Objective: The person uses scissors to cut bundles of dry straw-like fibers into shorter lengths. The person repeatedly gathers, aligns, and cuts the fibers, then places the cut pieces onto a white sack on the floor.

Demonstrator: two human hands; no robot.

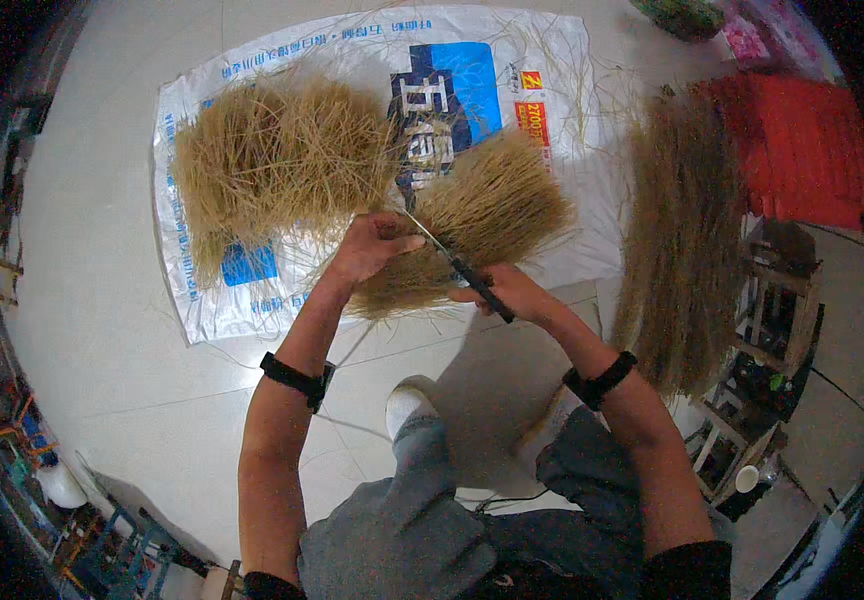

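Observation:
A white woven plastic sack (pixel 589 262) with blue print lies flat on the tiled floor. On its left part rests a heap of dry, straw-like stalks (pixel 282 150). Before me a smaller bunch of the same stalks (pixel 507 195) fans out to the right, partly over the sack's near edge. My right hand (pixel 510 292) is closed around the black handle of a knife-like tool (pixel 480 289), whose thin blade slants up and left across the bunch. At the bunch's left side, my left hand (pixel 375 247) pinches some stalks near the blade, fingertips partly hidden.
A long bundle of stalks (pixel 676 247) lies at the right, beside a red ribbed object (pixel 807 150). Wooden frames (pixel 777 315) and a white cup (pixel 747 478) are at the lower right. Mixed items, among them a blue-grey rack (pixel 128 547), line the lower left. My feet are just below the sack.

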